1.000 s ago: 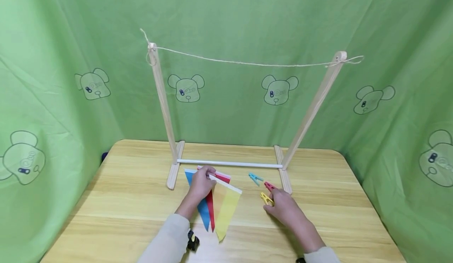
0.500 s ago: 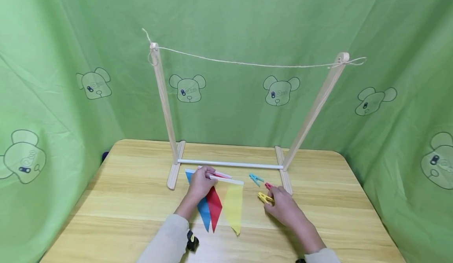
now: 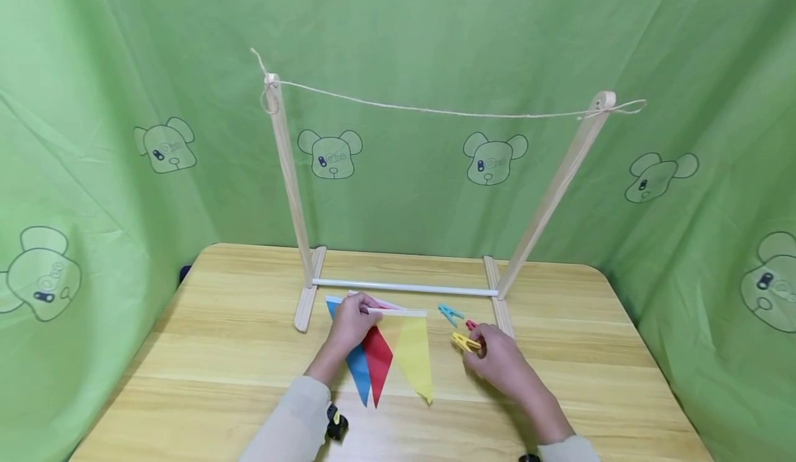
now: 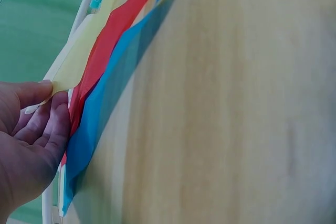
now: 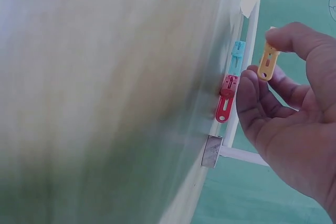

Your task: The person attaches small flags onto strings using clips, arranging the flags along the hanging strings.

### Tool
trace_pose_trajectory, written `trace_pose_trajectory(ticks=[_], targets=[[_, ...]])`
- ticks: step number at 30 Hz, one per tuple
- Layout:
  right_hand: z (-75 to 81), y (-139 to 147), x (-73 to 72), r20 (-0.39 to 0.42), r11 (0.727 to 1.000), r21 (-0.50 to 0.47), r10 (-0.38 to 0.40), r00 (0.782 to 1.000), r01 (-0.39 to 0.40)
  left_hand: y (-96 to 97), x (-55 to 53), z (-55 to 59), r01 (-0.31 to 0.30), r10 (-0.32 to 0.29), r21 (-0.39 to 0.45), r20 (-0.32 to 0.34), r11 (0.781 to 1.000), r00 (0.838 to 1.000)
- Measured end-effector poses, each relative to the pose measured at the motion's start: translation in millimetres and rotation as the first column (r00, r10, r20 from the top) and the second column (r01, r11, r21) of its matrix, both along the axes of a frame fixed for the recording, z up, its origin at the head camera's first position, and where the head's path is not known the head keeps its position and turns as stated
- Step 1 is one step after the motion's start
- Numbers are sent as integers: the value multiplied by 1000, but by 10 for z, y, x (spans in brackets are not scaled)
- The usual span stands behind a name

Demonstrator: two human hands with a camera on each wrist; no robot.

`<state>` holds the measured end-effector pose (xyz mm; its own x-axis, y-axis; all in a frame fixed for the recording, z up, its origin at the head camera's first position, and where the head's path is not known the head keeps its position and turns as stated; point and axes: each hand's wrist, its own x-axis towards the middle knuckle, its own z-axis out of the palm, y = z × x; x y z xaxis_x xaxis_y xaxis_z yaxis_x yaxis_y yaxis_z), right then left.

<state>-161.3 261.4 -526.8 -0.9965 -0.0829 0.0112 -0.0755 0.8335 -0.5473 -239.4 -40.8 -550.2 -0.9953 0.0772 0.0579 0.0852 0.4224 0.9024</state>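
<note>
My left hand (image 3: 351, 320) pinches the white-banded top edge of a yellow pennant (image 3: 413, 358) between thumb and fingers, as the left wrist view also shows. Partly behind it are a red pennant (image 3: 378, 362) and a blue pennant (image 3: 357, 372), their points toward the front of the table. In my right hand (image 3: 499, 362), thumb and fingers pinch a yellow clothespin (image 5: 268, 64), held near the table's right part. Just beyond that hand lie a red clothespin (image 5: 226, 98), partly hidden in the head view, and a light blue clothespin (image 3: 449, 314).
Behind the pennants stands a wooden frame with a left post (image 3: 288, 179), a right post (image 3: 556, 193) and a white crossbar (image 3: 404, 287). A thin string (image 3: 423, 110) sags between the post tops. Green curtain (image 3: 398, 213) surrounds the wooden table (image 3: 218, 351).
The yellow pennant's tip has swung right, uncovering more of the red one, and its top edge has levelled. My right hand has turned the yellow clothespin leftward and raised it slightly.
</note>
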Motion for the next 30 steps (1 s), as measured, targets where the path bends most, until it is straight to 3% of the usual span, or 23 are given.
trace_pose_trajectory(ticks=[13, 19, 30], targets=[[26, 6, 8, -18, 999, -35, -27, 999, 26, -17, -15, 2, 28, -28, -26, -14, 999, 1000], [33, 3, 15, -29, 996, -83, -37, 999, 35, -31, -17, -9, 30, -30, 58, -3, 998, 1000], [40, -9, 5, -61, 976, -216, -27, 998, 14, -28, -20, -17, -34, 9, 223, 112, 974, 994]])
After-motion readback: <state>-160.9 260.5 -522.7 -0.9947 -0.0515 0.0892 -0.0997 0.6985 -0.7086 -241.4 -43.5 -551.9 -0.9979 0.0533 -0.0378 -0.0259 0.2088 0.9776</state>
